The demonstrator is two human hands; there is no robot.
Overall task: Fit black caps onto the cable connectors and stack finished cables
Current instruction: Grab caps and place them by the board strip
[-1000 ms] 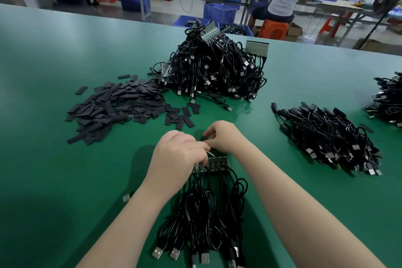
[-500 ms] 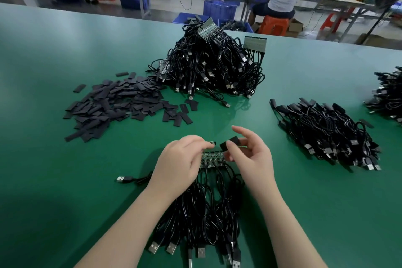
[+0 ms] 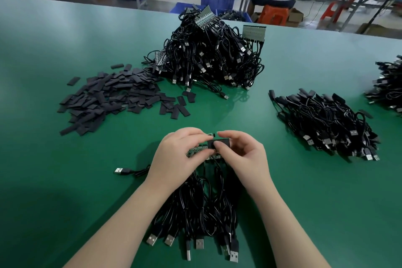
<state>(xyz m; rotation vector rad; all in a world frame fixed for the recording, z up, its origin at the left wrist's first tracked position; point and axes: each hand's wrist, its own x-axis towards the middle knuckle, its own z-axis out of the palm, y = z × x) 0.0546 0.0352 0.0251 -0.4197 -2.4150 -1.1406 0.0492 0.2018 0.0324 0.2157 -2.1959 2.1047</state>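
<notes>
Right hand [image 3: 243, 154] pinches a black cap [image 3: 218, 144] between thumb and fingers, level with the green connector strip [image 3: 199, 150] that the left hand [image 3: 180, 154] grips over the green table [image 3: 65, 180]. The strip's black cables [image 3: 195, 213] trail toward the viewer (USB plugs nearest). Loose caps [image 3: 113, 98] lie far left, a capped-cable stack [image 3: 326, 119] to the right.

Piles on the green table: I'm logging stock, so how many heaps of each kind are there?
Loose black caps pile: 1
Uncapped cable heap: 1
Finished cable piles: 2
Cable bunch under the hands: 1
Total: 5
</notes>
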